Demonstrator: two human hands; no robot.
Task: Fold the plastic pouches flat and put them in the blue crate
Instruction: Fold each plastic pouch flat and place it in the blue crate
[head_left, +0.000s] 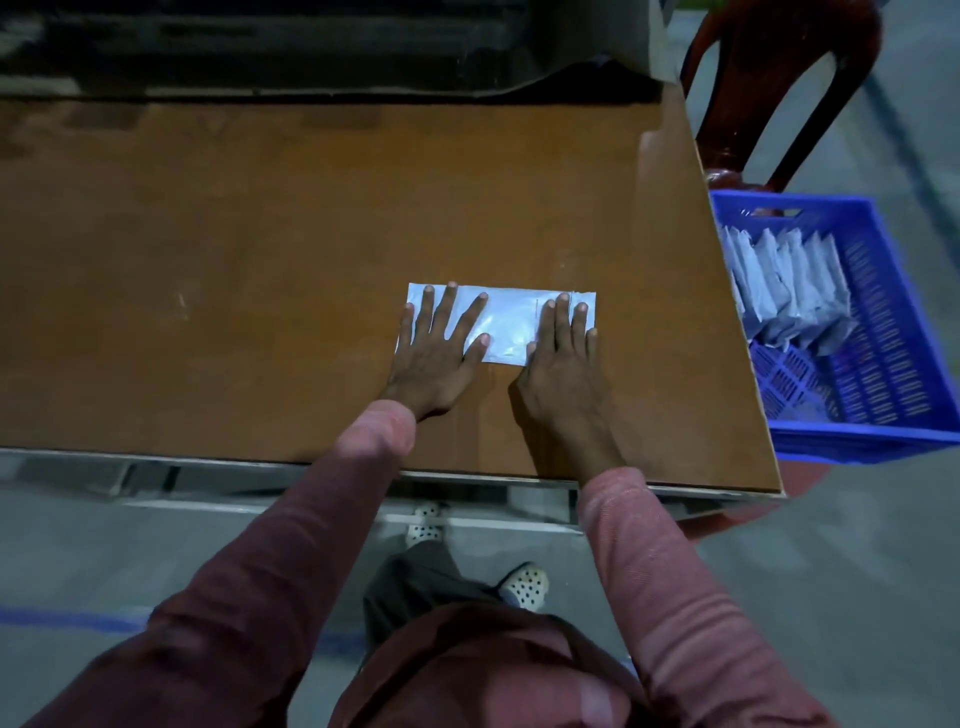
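Note:
A white plastic pouch lies flat on the brown table, long side left to right. My left hand presses palm down on its left end, fingers spread. My right hand presses flat on its right end, fingers together. Neither hand grips anything. The blue crate stands to the right of the table, lower down, with several folded white pouches stacked upright along its left side.
A dark red plastic chair stands behind the crate. The table's right edge runs between the pouch and the crate. A dark machine or bench lines the far side. My feet are under the near edge.

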